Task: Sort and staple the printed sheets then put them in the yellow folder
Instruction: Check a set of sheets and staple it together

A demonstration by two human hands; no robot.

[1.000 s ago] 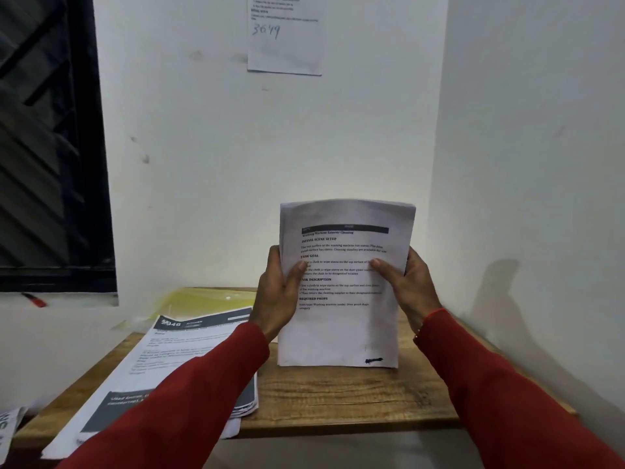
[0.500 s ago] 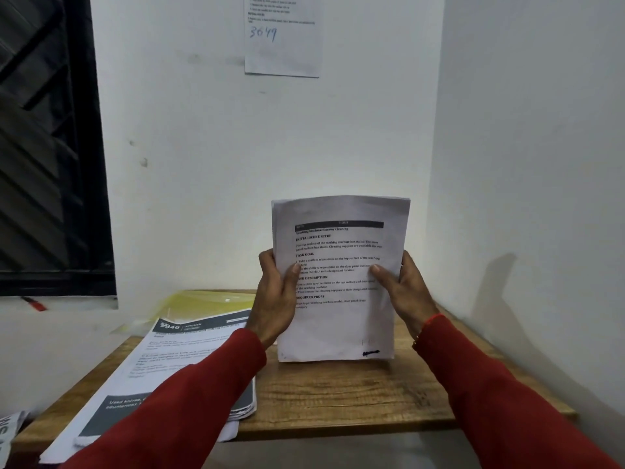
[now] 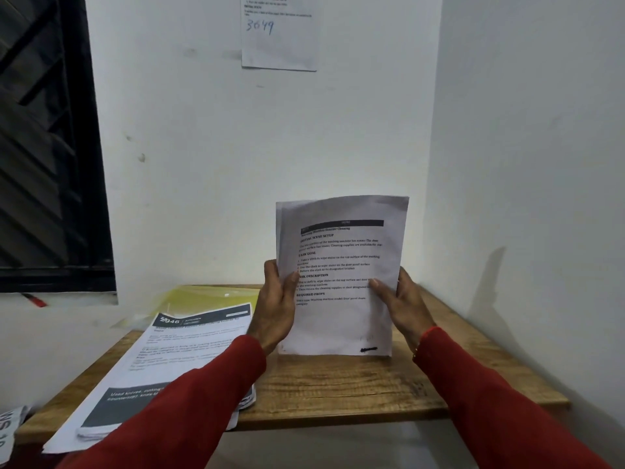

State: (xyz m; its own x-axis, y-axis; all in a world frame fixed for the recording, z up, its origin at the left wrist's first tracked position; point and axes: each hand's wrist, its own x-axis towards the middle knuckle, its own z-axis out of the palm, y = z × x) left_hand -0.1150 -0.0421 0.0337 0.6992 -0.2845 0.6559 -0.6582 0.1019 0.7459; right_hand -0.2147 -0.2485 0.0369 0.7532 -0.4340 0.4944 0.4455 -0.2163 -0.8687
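A thin stack of printed sheets (image 3: 341,275) stands upright above the wooden table (image 3: 338,384), its bottom edge at or just over the tabletop, though contact cannot be told for certain; the front page carries a dark header bar, bold headings and a black mark near its lower right corner. The left hand (image 3: 275,306) grips the stack's left edge, thumb pressed on the front page and the other fingers curled behind the paper; the right hand (image 3: 402,306) grips the right edge the same way, thumb lying across the print and fingers wrapped round the back. Both forearms wear red sleeves (image 3: 189,411).

On the left part of the table lies a second pile of printed sheets (image 3: 176,363), flat and slightly fanned, its near end overhanging the table's front edge; the top page shows a dark banner with "046" and a dark block lower down. The yellow folder (image 3: 206,297) lies flat behind that pile, at the table's back left, partly covered by it, with a small snap visible on its flap.

A paper notice (image 3: 279,35) with handwritten digits is stuck to the white wall above; a dark window (image 3: 47,147) fills the left side; more printed paper (image 3: 10,431) shows at the bottom left corner.
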